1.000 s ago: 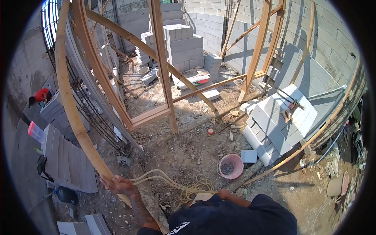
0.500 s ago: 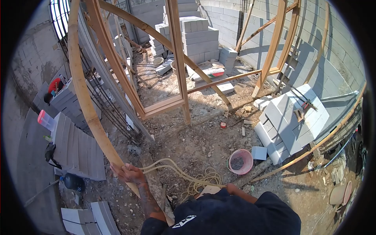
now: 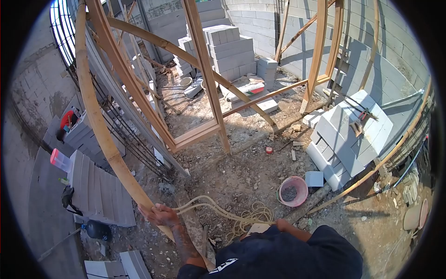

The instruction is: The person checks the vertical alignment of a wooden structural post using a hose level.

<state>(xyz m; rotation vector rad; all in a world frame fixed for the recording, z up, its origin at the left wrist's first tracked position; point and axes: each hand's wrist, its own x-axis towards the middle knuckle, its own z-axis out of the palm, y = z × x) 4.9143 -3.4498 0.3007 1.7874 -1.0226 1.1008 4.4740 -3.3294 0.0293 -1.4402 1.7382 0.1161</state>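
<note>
My left hand [image 3: 160, 215] is closed against the lower part of a thick bamboo pole [image 3: 100, 123], which rises past the left side of the wooden frame. From beside that hand, a doubled pale rope [image 3: 209, 199] runs right in loose curves over the ground. The rope reaches my right hand [image 3: 281, 226], which is closed at its end, close in front of my body; the fingers are mostly hidden. Under the strands lies a tangled coil [image 3: 260, 215] of the same rope. A pale flat piece [image 3: 258, 228] shows just left of my right hand.
Ahead stands a wooden frame [image 3: 197, 132] with a diagonal bamboo brace [image 3: 162, 43]. A pink bucket [image 3: 304, 195] holds grey material. Light blocks are stacked right [image 3: 341, 135], left [image 3: 100, 186] and behind [image 3: 230, 51]. Vertical rebar [image 3: 125, 135] stands by the post. A person in red [image 3: 67, 120] is at far left.
The view has shifted slightly, so most nearby things sit lower and farther right. My left hand stays on the pole, and my right hand stays by the rope.
</note>
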